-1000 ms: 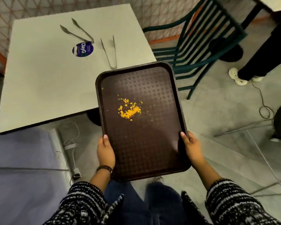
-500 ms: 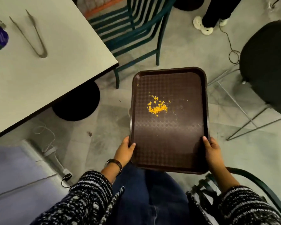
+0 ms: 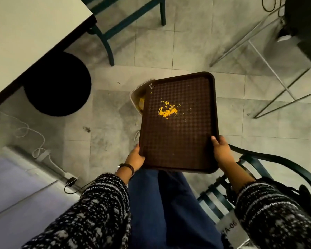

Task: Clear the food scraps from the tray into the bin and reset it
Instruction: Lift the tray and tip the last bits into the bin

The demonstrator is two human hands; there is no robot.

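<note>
I hold a dark brown textured tray [image 3: 178, 141] above the floor, roughly level. My left hand [image 3: 135, 158] grips its near left edge and my right hand [image 3: 221, 151] grips its near right edge. A small heap of yellow food scraps [image 3: 167, 110] lies on the far half of the tray. Under the tray's far left corner a pale bin [image 3: 136, 95] stands on the floor; only its left rim and some yellow contents show, the rest is hidden by the tray.
A white table [image 3: 25, 38] with a round black base [image 3: 57, 83] stands to the left. A green chair [image 3: 115, 24] is ahead, another green chair [image 3: 258, 177] close at my right. A metal-legged stand [image 3: 269, 69] is at the right. Cables [image 3: 25, 133] lie on the tiled floor.
I have turned right, away from the table, carrying the tray with both hands. The tongs on the table have left the view, and the bin has appeared beneath the tray's far corner.
</note>
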